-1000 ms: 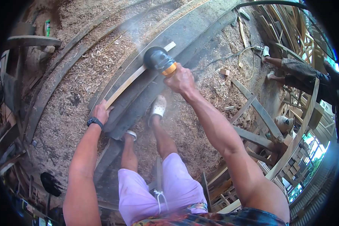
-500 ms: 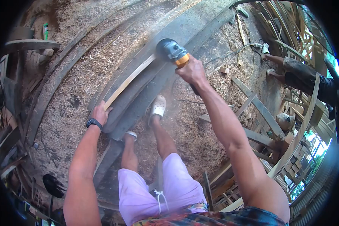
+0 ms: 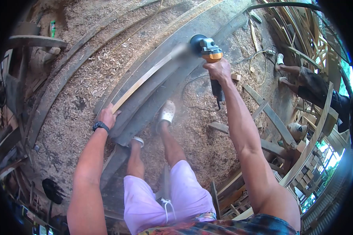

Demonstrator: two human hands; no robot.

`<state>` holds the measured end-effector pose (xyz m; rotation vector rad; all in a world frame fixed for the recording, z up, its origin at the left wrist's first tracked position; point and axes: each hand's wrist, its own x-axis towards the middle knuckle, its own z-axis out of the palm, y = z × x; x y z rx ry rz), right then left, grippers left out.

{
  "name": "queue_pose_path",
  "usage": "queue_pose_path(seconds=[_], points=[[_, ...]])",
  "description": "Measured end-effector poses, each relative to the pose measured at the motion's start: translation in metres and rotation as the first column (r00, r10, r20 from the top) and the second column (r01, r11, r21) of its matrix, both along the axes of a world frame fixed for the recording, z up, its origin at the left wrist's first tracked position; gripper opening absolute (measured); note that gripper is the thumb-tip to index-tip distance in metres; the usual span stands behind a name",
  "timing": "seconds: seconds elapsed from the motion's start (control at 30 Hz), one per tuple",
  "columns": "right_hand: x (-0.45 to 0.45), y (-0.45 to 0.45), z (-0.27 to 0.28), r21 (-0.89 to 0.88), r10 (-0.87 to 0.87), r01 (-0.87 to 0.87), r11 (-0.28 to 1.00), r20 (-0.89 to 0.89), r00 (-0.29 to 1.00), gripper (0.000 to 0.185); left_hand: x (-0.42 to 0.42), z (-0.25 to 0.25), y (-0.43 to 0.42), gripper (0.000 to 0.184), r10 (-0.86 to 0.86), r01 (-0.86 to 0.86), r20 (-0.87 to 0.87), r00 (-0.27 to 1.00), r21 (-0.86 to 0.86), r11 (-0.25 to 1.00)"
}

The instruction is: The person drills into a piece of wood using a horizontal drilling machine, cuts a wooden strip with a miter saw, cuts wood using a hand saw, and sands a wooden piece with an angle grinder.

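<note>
My right hand (image 3: 219,71) is wrapped round an angle grinder (image 3: 211,50) with a yellow-orange collar and dark body. Its round disc (image 3: 196,43) is at the far end of a narrow, pale wood strip (image 3: 145,79), where dust blurs the edge; I cannot tell whether they touch. With a watch on its wrist, my left hand (image 3: 108,116) grips the near end of that strip, thumb on one side. The strip lies lengthwise along long, grey, curved boards (image 3: 145,102). From the grinder's rear a dark cord (image 3: 200,110) loops over the shavings.
Wood shavings (image 3: 86,82) cover the ground. Curved timbers (image 3: 47,96) lie at the left. A wooden frame (image 3: 270,115) and stacked lumber stand at the right, where another person's legs (image 3: 292,72) show. My feet in white clogs (image 3: 167,111) are close to the boards.
My right hand has moved the grinder to the right and slightly up, away from my left hand. My left hand keeps its hold on the strip. The view has shifted slightly.
</note>
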<state>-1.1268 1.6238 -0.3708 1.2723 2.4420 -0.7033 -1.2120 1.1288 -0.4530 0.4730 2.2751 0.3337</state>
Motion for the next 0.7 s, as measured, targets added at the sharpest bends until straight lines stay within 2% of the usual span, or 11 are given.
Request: queue_pose_path(seconds=[0.07, 0.23, 0.4, 0.43, 0.53, 0.7], points=[[-0.001, -0.002, 0.001, -0.04, -0.088, 0.09, 0.995, 0.055, 0.995, 0.051, 0.001, 0.001, 0.0, 0.035, 0.005, -0.005, 0.0, 1.0, 0.014, 1.0], [-0.016, -0.021, 0.003, -0.033, -0.059, 0.061, 0.998, 0.071, 0.996, 0.048, 0.001, -0.001, -0.001, 0.035, -0.006, 0.006, -0.01, 1.0, 0.006, 1.0], [-0.02, -0.051, 0.011, -0.077, 0.049, -0.04, 0.996, 0.112, 0.993, 0.054, 0.001, -0.006, -0.004, 0.036, -0.029, 0.03, -0.031, 0.999, 0.032, 0.999], [-0.021, -0.058, 0.013, -0.157, 0.067, -0.051, 0.986, 0.094, 0.993, 0.057, 0.002, -0.005, -0.004, 0.036, -0.027, 0.028, -0.03, 0.999, 0.033, 0.999], [-0.024, -0.09, 0.014, -0.127, 0.126, -0.112, 0.986, 0.112, 0.986, 0.058, 0.0, 0.0, -0.001, 0.036, -0.033, 0.034, -0.038, 0.999, 0.022, 0.999], [-0.023, -0.126, 0.025, -0.157, 0.134, -0.118, 0.981, 0.097, 0.986, 0.051, -0.001, 0.003, 0.0, 0.034, -0.03, 0.03, -0.016, 0.999, 0.026, 0.999]])
